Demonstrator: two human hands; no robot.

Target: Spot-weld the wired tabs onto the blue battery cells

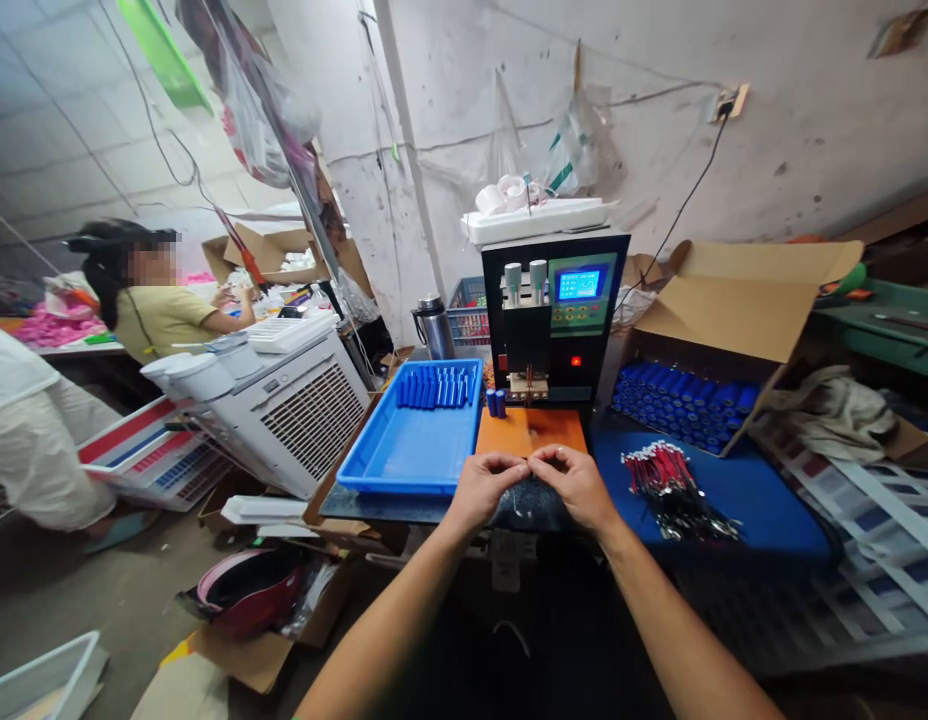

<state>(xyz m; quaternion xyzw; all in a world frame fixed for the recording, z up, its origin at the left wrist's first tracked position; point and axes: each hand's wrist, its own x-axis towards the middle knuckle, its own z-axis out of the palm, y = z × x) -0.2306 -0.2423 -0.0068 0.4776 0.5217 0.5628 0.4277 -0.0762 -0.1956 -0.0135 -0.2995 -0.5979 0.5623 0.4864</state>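
Pinching with left hand (480, 487) and right hand (576, 482), on what cannot tell. Could, nudging forward, topple upright glossy blue cylinders (500, 404) beyond grip.

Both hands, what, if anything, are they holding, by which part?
Can't tell: left hand and right hand are close together; anything in their grip is indistinct.

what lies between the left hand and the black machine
In the head view, an orange board lies between the left hand and the black machine; two blue cylinders stand on it.
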